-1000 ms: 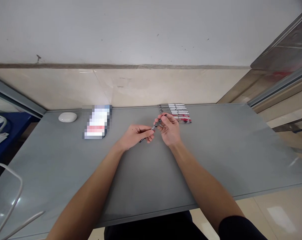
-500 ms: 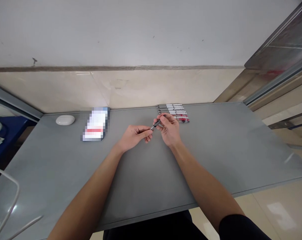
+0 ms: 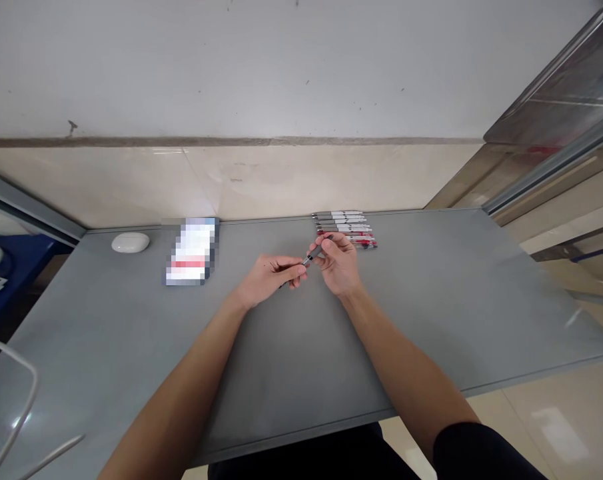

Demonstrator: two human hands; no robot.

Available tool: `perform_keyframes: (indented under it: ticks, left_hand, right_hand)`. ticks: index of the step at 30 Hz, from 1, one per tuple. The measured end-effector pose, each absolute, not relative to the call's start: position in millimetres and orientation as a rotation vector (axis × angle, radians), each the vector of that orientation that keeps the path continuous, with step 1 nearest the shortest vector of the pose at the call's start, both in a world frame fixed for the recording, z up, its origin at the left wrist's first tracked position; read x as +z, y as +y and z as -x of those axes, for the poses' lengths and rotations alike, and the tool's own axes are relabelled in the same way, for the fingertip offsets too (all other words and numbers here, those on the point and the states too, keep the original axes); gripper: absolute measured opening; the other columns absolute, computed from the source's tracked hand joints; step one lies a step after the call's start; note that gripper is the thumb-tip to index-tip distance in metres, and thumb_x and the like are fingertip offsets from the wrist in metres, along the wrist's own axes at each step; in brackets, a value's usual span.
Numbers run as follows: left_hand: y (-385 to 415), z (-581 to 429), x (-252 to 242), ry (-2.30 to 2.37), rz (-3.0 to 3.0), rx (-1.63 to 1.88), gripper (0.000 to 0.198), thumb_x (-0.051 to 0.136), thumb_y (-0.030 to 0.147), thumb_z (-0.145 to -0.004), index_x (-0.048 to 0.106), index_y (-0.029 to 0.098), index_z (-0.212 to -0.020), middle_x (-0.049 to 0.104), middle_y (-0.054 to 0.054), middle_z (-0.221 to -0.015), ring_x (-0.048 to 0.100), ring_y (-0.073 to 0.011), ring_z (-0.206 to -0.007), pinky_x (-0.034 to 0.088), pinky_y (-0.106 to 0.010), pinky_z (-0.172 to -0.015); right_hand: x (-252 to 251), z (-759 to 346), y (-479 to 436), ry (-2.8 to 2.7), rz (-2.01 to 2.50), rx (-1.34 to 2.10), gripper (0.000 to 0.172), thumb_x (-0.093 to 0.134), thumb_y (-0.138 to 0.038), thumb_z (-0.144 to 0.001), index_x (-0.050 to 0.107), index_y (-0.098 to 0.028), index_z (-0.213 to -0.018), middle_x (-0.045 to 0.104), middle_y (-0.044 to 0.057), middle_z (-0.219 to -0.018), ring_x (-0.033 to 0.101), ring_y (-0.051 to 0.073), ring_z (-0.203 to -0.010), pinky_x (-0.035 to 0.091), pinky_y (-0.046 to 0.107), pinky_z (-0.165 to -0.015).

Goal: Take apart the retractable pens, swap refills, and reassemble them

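Both of my hands meet above the middle of the grey table (image 3: pixel 431 313) around one dark pen (image 3: pixel 315 253). My left hand (image 3: pixel 271 277) pinches the pen's lower end between thumb and fingertips. My right hand (image 3: pixel 337 263) is closed round its upper end, fingers curled. The pen slants up to the right between them. Just behind my right hand lies a row of several pens (image 3: pixel 348 228), white and red, side by side near the table's far edge.
A blurred flat card or box (image 3: pixel 191 252) lies at the back left, with a white oval case (image 3: pixel 130 243) further left. A white cable (image 3: pixel 16 400) loops at the near left corner. The wall runs along the far edge.
My hands stay together on the pen, shifting only slightly. The view has drifted a little. The pens in the row have not moved.
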State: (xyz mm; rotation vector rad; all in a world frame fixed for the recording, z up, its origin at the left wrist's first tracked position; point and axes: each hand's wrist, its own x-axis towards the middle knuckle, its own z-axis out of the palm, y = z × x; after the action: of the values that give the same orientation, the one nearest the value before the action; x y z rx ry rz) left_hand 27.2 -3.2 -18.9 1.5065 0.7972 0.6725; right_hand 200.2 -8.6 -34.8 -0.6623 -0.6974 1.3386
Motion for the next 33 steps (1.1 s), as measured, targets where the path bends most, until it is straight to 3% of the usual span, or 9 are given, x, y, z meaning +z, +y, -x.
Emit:
perform_keyframes:
  ticks: [9,23,33]
  left_hand:
    - [-3.9,-33.6,-30.0,1.010,-1.706,0.863,0.028,0.063,0.042,-0.082,0.073,0.017,-0.085,0.062,0.001,-0.067,0.052,-0.0106,-0.060,0.045,-0.024,-0.064]
    - [-6.6,-22.4,-11.6,0.771,-1.598,0.636,0.033,0.053,0.042,-0.089,0.069,0.015,-0.082,0.060,-0.003,-0.073,0.052,-0.0112,-0.066,0.045,-0.023,-0.065]
    - [-5.9,-22.6,-15.6,0.736,-1.533,0.599,0.033,0.055,0.044,-0.087,0.069,0.015,-0.080,0.063,-0.004,-0.079,0.053,-0.0108,-0.066,0.045,-0.023,-0.066]
  right_hand:
    - [-31.0,-192.9,-8.5,-0.636,0.775,1.188,0.019,0.079,-0.027,-0.066,0.063,-0.023,-0.073,0.068,-0.005,-0.077,0.067,0.010,-0.070,0.058,0.022,-0.059]
    - [-32.6,-201.4,-12.3,-0.834,0.635,1.336,0.016,0.076,-0.026,-0.069,0.066,-0.025,-0.081,0.067,-0.005,-0.081,0.067,0.013,-0.077,0.058,0.025,-0.059]
    - [-32.8,-200.2,-12.4,-0.816,0.631,1.330,0.014,0.076,-0.026,-0.069,0.065,-0.024,-0.076,0.067,-0.006,-0.075,0.067,0.011,-0.069,0.058,0.025,-0.060]
